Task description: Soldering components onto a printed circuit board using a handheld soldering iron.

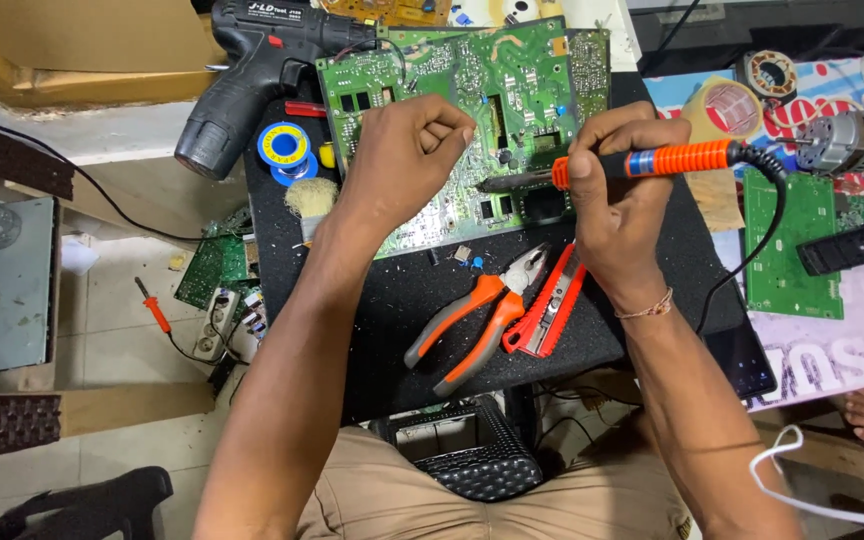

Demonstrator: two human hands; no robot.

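A large green circuit board (pixel 452 75) lies on a small black-topped table (pixel 412 300). My right hand (pixel 617 190) grips a soldering iron (pixel 682 160) by its orange and blue handle, the metal tip pointing left onto the board. My left hand (pixel 407 150) rests on the board with its fingers curled shut; whether it pinches anything is hidden. Just below the board lie orange-handled pliers (pixel 482 310) and a red utility knife (pixel 552 305).
A black cordless drill (pixel 252 70) lies at the table's far left, with a blue solder spool (pixel 284 148) beside it. A second green board (pixel 790 240), a tape roll (pixel 722 108) and a small motor (pixel 840 142) sit on the right surface. Boards and a screwdriver (pixel 155 312) lie on the floor.
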